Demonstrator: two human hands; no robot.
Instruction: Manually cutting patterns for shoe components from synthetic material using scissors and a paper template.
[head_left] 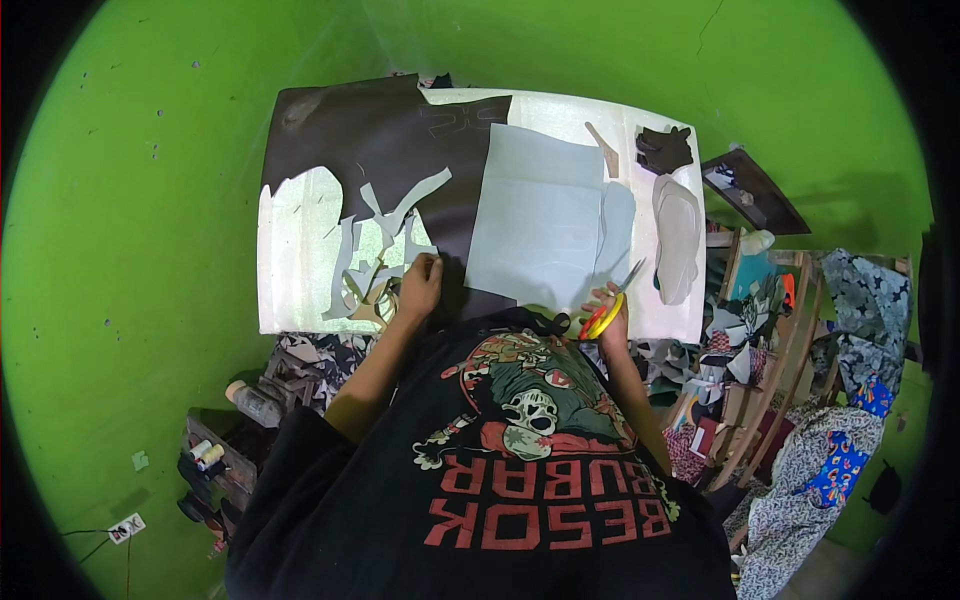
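Note:
My right hand (614, 318) is closed around scissors (602, 317) with yellow and red handles, their blades pointing up and to the right. My left hand (421, 281) pinches the edge of a pale grey scrap of sheet material (412, 243). Beside that hand lies a loose heap of pale offcuts (345, 262), with tan pieces (372, 304) among them. Between my hands, a large pale grey sheet (535, 215) lies flat on the table. A narrower pale grey piece (617, 225) rests along its right edge.
Dark brown material (350, 130) covers the back left of the white table (690, 325). Stacked pale sole-shaped pieces (678, 240) and dark cut pieces (664, 150) lie at the right. A wooden rack (785, 375) with fabric scraps stands beyond the table; green walls enclose the far side.

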